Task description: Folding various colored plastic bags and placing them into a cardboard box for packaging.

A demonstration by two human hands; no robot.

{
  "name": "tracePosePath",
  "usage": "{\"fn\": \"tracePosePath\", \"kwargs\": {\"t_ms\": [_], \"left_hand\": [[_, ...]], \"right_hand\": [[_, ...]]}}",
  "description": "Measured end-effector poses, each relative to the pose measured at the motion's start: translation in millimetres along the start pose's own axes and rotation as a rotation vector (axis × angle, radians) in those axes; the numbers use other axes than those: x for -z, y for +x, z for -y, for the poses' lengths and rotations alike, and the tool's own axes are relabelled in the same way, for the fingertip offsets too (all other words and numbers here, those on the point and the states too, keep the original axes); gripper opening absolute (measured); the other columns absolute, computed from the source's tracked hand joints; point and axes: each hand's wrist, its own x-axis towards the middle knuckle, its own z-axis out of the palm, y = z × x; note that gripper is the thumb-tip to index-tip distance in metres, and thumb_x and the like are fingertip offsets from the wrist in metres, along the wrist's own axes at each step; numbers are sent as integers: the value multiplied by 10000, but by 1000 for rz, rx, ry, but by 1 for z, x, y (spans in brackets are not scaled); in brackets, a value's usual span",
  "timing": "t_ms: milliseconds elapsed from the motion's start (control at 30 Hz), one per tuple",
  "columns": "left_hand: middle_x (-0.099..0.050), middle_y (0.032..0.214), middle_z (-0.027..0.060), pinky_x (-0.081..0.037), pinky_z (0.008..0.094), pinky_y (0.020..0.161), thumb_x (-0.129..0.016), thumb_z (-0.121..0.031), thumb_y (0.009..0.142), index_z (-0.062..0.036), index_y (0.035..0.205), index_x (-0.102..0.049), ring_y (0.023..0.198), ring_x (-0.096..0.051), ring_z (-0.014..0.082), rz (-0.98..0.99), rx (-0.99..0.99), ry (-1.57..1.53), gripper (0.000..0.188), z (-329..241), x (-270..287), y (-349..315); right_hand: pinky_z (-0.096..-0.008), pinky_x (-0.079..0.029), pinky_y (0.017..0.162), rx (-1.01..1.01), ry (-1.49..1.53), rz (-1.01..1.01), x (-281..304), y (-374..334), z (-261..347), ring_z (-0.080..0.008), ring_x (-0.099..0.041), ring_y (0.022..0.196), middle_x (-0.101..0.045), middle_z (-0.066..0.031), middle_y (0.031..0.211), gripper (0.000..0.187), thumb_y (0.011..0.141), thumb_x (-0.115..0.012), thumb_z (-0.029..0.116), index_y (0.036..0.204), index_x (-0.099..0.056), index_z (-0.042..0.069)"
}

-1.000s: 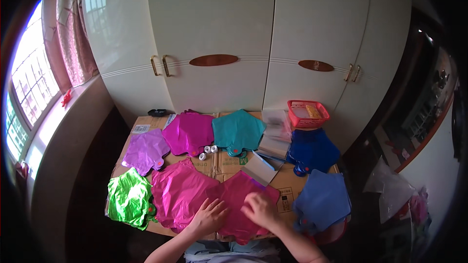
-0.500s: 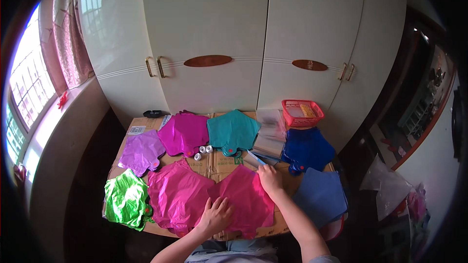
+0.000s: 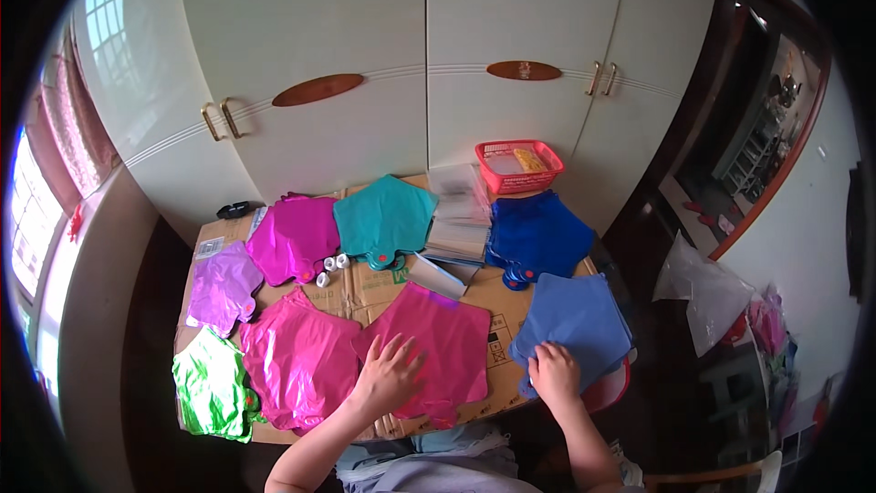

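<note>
My left hand (image 3: 391, 374) lies with fingers spread on a flat pink foil balloon (image 3: 452, 333), star-shaped, in front of me. To the right, my right hand (image 3: 555, 372) has its fingers bent and pressed together at the near left side of a stack of dull blue foil balloons (image 3: 584, 315). The fingertips are partly hidden. Left of my left hand is a crumpled pile of pink foil balloons (image 3: 297, 361). Beyond the single pink one rests a folded card (image 3: 438, 276).
Around the cardboard-covered table (image 3: 372, 288) lie green (image 3: 212, 383), lilac (image 3: 224, 283), magenta (image 3: 294, 236), teal (image 3: 383, 219) and dark blue foil balloons (image 3: 538, 236). Small white rolls (image 3: 330, 269), clear plastic sleeves (image 3: 456, 210) and a red basket (image 3: 517, 167) are there. Cabinets (image 3: 310, 27) stand behind.
My right hand has left the folded card and moved right and nearer, onto the blue stack. My left hand stays on the pink foil, fingers more spread. The view has turned right.
</note>
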Motion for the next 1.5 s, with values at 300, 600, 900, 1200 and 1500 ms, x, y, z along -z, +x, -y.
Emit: {"fn": "tracePosePath", "kwargs": {"t_ms": [300, 600, 900, 1200, 1500], "left_hand": [[-582, 1211, 105, -325, 543, 1045, -623, -352, 822, -100, 1184, -593, 1216, -492, 279, -100, -285, -38, 442, -50, -14, 69], [-554, 1258, 118, -374, 426, 1024, -661, -277, 777, -39, 1247, -510, 1205, -505, 252, -267, -388, -231, 548, -84, -37, 120], [-601, 1139, 94, -391, 411, 994, -635, -200, 761, -60, 1197, -538, 1113, -559, 251, -159, -437, -229, 468, -85, -57, 142], [-522, 1196, 58, -440, 412, 888, -572, -211, 807, -160, 1106, -644, 1059, -562, 215, -91, -443, -147, 312, -86, -55, 136], [-398, 1393, 37, -477, 437, 774, -542, -193, 829, -162, 1067, -627, 946, -605, 166, -183, -449, -49, 254, -93, -55, 138]], "right_hand": [[-381, -537, 690, 9, 59, -51, 2, 19, 12, -274, -647, 789, -679, -87, 844, 165, 772, -681, 187, 866, -663, 53], [-334, -474, 524, -426, 596, -6, -9, 20, -14, -227, -635, 537, -647, -124, 623, 233, 728, -782, 224, 744, -680, 16], [-250, -433, 528, -569, 1151, 75, -4, 19, -35, -73, -572, 606, -651, -29, 688, 143, 797, -719, 119, 785, -668, -13], [-266, -444, 737, -830, 1296, -365, 29, 10, -165, -116, -547, 802, -590, 0, 824, 55, 862, -583, 92, 882, -626, 66], [-284, -436, 797, -453, 696, -1007, 146, 123, -303, -126, -542, 860, -587, -35, 920, 179, 921, -575, 172, 1003, -557, 13]]}}
